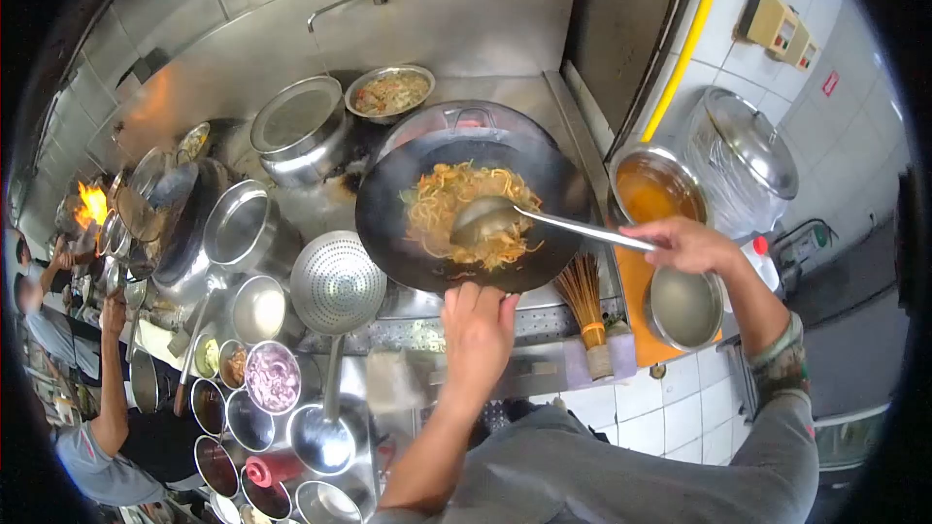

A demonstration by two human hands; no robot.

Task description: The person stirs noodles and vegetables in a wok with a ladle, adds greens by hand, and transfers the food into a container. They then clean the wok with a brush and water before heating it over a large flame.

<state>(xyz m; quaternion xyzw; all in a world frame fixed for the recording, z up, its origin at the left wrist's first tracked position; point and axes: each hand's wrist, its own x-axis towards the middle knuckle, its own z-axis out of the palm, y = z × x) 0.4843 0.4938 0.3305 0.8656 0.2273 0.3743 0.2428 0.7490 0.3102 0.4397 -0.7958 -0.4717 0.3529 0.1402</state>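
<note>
My left hand (pixel 476 328) is closed on the near rim of a black wok (pixel 568 196). Fried noodles with bits of vegetable (pixel 442 196) lie in the wok, and faint steam hangs over them. My right hand (pixel 687 245), at the wok's right, grips the handle of a metal ladle (pixel 585 226). The ladle's bowl rests in the noodles, hiding some of them. Just left of the wok is a perforated strainer (pixel 338 281) with a long handle. A bamboo wok brush (pixel 586 315) stands near the wok's right front edge.
Right of the wok are a pot of orange liquid (pixel 655 192), a bowl of cloudy liquid (pixel 685 307) and a lidded pot (pixel 749 146). Sliced onions (pixel 273 378) sit among several containers at left. Beyond them, co-workers (pixel 92 432) stand near an open flame (pixel 92 204).
</note>
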